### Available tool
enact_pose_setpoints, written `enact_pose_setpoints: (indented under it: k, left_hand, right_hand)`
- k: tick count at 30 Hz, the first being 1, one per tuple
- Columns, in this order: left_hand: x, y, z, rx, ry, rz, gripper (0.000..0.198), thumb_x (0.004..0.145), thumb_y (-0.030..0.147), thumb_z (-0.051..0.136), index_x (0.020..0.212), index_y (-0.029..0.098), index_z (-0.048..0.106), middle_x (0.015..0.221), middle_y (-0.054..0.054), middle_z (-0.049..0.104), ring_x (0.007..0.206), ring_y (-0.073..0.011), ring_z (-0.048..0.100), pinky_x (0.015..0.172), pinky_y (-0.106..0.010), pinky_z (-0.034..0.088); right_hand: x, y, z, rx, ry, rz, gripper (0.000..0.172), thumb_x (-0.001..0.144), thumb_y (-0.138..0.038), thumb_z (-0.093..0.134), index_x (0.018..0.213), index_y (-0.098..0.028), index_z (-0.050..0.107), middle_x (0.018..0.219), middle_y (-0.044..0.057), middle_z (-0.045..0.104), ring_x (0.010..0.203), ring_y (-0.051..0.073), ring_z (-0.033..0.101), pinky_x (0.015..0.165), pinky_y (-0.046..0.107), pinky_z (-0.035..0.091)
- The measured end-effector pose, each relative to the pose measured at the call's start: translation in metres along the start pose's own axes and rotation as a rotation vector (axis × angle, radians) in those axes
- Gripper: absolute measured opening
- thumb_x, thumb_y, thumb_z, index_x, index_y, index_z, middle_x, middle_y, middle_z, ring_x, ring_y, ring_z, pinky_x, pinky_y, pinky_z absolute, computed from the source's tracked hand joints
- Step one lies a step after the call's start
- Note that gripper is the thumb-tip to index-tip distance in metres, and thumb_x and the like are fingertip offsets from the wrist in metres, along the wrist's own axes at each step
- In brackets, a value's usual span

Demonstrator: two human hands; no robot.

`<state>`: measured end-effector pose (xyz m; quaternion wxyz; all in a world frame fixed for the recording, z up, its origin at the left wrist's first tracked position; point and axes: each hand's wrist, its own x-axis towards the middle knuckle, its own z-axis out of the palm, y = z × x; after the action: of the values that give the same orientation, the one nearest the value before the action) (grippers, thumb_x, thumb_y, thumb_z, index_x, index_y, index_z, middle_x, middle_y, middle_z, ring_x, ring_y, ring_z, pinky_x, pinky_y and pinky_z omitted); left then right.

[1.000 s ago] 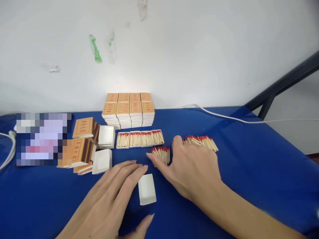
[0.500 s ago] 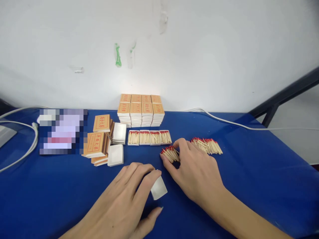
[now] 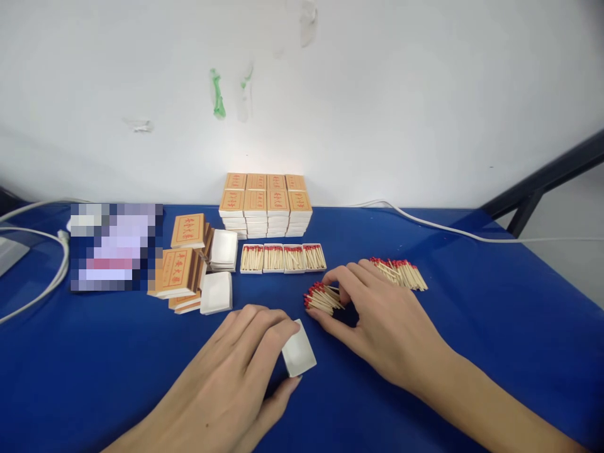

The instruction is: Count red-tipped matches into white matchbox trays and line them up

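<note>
My left hand [image 3: 236,371] has a white matchbox tray [image 3: 299,351] between its thumb and index finger, at the tray's near and far edges; nothing lies in the tray. To its right, my right hand [image 3: 377,314] curls its thumb and fingers round a small bundle of red-headed matches [image 3: 325,297] on the table. Behind that hand lies a second heap of matches [image 3: 401,272], partly hidden by the knuckles. Several filled trays [image 3: 283,258] stand in a row beyond my hands, their match heads pointing away from me.
Orange-topped matchboxes [image 3: 264,204] are stacked against the wall. Loose matchbox covers [image 3: 174,270] and white trays [image 3: 217,293] sit at left, beside a pixelated area [image 3: 117,245]. A white cable [image 3: 434,228] crosses the back right of the blue table [image 3: 509,327].
My left thumb has closed in against the near edge of the tray. My right hand has shifted slightly right, and more of the small match bundle shows between its fingers.
</note>
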<state>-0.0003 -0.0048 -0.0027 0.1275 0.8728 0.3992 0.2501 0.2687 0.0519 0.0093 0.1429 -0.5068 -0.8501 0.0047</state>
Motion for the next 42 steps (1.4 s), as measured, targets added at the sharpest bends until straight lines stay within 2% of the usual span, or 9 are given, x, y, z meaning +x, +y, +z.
enact_pose_setpoints:
  k: [5, 8, 12, 17, 21, 24, 30, 37, 42]
  left_hand:
    - [0.0, -0.002, -0.004, 0.021, 0.029, 0.014, 0.043, 0.115, 0.025, 0.067, 0.156, 0.025, 0.056, 0.139, -0.011, 0.08, 0.128, -0.0314, 0.08, 0.108, -0.048, 0.069]
    - [-0.005, -0.001, -0.005, 0.022, 0.002, -0.01, 0.059, 0.111, 0.043, 0.079, 0.162, 0.027, 0.054, 0.137, -0.01, 0.081, 0.122, -0.0329, 0.082, 0.107, -0.051, 0.072]
    - [-0.01, 0.0, -0.001, 0.026, 0.007, -0.047, 0.079, 0.105, 0.049, 0.084, 0.173, 0.029, 0.048, 0.143, -0.01, 0.08, 0.138, -0.0403, 0.077, 0.117, -0.063, 0.069]
    - [-0.005, -0.002, 0.0, -0.166, -0.011, -0.122, 0.054, 0.101, 0.029, 0.083, 0.152, 0.035, 0.066, 0.125, -0.002, 0.076, 0.107, -0.0253, 0.078, 0.104, -0.046, 0.072]
    - [-0.001, -0.003, -0.004, -0.187, -0.047, -0.135, 0.035, 0.105, 0.017, 0.078, 0.135, 0.033, 0.071, 0.12, -0.001, 0.074, 0.106, -0.022, 0.074, 0.093, -0.037, 0.068]
    - [0.0, -0.003, -0.003, -0.2, -0.043, -0.119, 0.028, 0.11, 0.018, 0.074, 0.133, 0.033, 0.07, 0.118, -0.001, 0.073, 0.105, -0.022, 0.072, 0.092, -0.038, 0.065]
    - [-0.001, 0.0, -0.002, -0.113, 0.017, -0.093, 0.048, 0.099, 0.022, 0.087, 0.141, 0.029, 0.065, 0.115, -0.001, 0.073, 0.102, -0.0247, 0.071, 0.091, -0.043, 0.065]
    - [0.001, -0.002, 0.001, -0.165, -0.011, -0.11, 0.025, 0.106, 0.016, 0.073, 0.127, 0.029, 0.071, 0.109, -0.001, 0.07, 0.099, -0.0233, 0.067, 0.087, -0.041, 0.06]
    - [0.002, 0.0, -0.001, -0.14, -0.018, -0.084, 0.023, 0.105, 0.013, 0.075, 0.123, 0.027, 0.072, 0.108, -0.001, 0.071, 0.097, -0.0233, 0.066, 0.088, -0.042, 0.058]
  right_hand:
    - [0.001, 0.01, -0.008, 0.108, -0.021, -0.012, 0.035, 0.113, -0.058, 0.076, 0.109, -0.025, 0.07, 0.105, 0.008, 0.074, 0.098, 0.029, 0.068, 0.08, 0.041, 0.053]
    - [0.0, 0.014, -0.014, 0.21, -0.05, 0.05, 0.034, 0.114, -0.06, 0.073, 0.112, -0.026, 0.075, 0.105, 0.006, 0.073, 0.095, 0.027, 0.069, 0.082, 0.041, 0.054]
    - [0.0, 0.019, -0.02, 0.301, -0.105, 0.12, 0.027, 0.115, -0.055, 0.073, 0.111, -0.029, 0.08, 0.105, 0.003, 0.075, 0.098, 0.025, 0.07, 0.088, 0.041, 0.057]
    - [0.002, 0.019, -0.017, 0.33, -0.117, 0.194, 0.02, 0.113, -0.048, 0.076, 0.109, -0.03, 0.084, 0.104, 0.003, 0.075, 0.095, 0.024, 0.071, 0.082, 0.038, 0.057]
    - [0.003, 0.018, -0.015, 0.364, -0.122, 0.232, 0.022, 0.113, -0.047, 0.075, 0.103, -0.03, 0.085, 0.102, 0.004, 0.075, 0.094, 0.024, 0.071, 0.08, 0.039, 0.056]
    - [0.004, 0.018, -0.014, 0.372, -0.138, 0.248, 0.024, 0.113, -0.047, 0.075, 0.1, -0.029, 0.085, 0.1, 0.004, 0.075, 0.091, 0.024, 0.07, 0.08, 0.039, 0.055]
    - [0.007, 0.02, -0.017, 0.393, -0.189, 0.267, 0.025, 0.113, -0.049, 0.074, 0.101, -0.03, 0.085, 0.1, 0.004, 0.076, 0.09, 0.023, 0.067, 0.079, 0.039, 0.052]
    - [0.013, 0.023, -0.026, 0.418, -0.25, 0.296, 0.026, 0.112, -0.051, 0.072, 0.1, -0.031, 0.083, 0.093, -0.001, 0.077, 0.077, 0.02, 0.061, 0.071, 0.037, 0.046]
    - [0.014, 0.024, -0.027, 0.408, -0.248, 0.311, 0.027, 0.111, -0.053, 0.071, 0.099, -0.032, 0.083, 0.095, 0.0, 0.078, 0.08, 0.02, 0.063, 0.073, 0.039, 0.045]
